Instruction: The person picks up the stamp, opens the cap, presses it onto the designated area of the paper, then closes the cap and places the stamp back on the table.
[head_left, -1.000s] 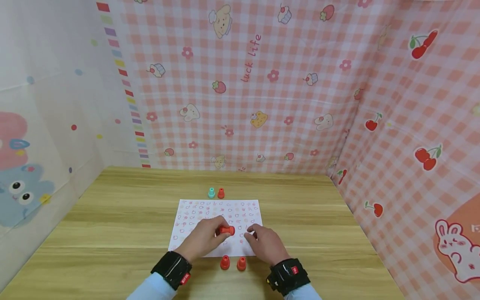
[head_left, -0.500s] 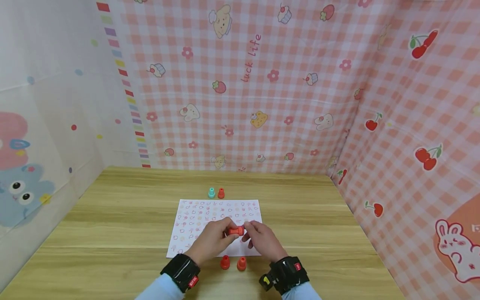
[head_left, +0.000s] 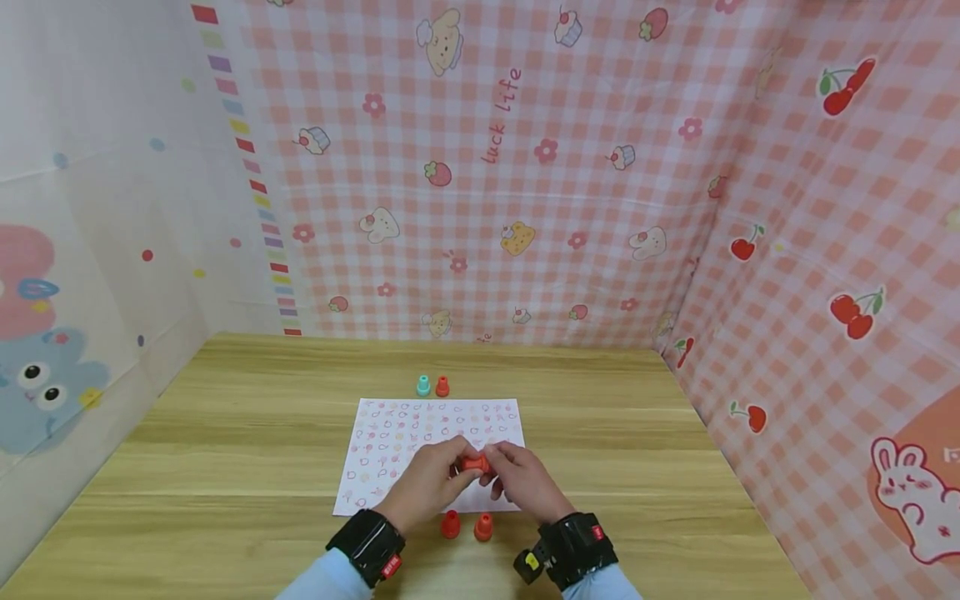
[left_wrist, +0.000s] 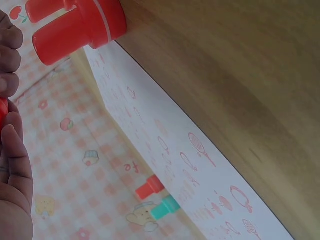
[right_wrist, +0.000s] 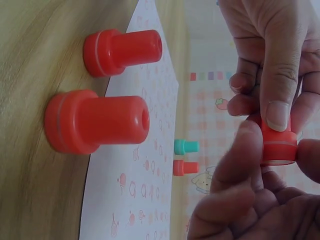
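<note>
Red stamp (right_wrist: 276, 142) mostly covered by both hands in the head view; only a sliver at the left edge of the left wrist view, cut off along with parts of both hands; right wrist view shows it best, though its end face is hard to make out and the hands run out of frame there too.

Stamp sits between the two hands, above the paper (head_left: 375, 454); left hand (head_left: 429, 485) pinches its body, thumb laid along the near side, fingers partly hidden behind; right hand (head_left: 528, 483) pinches the wide, white-ringed end between thumb and a finger, its other fingers bent and partly hidden.

Two near red stamps (right_wrist: 97, 122) stand upright on the table (head_left: 225, 433) just past the paper's near edge, one clipped by the top of the left wrist view; a teal stamp (head_left: 423, 386) and a far red stamp (head_left: 442, 386) stand side by side beyond the far edge; prints under the hands hidden, rest too small to read in the head view.
</note>
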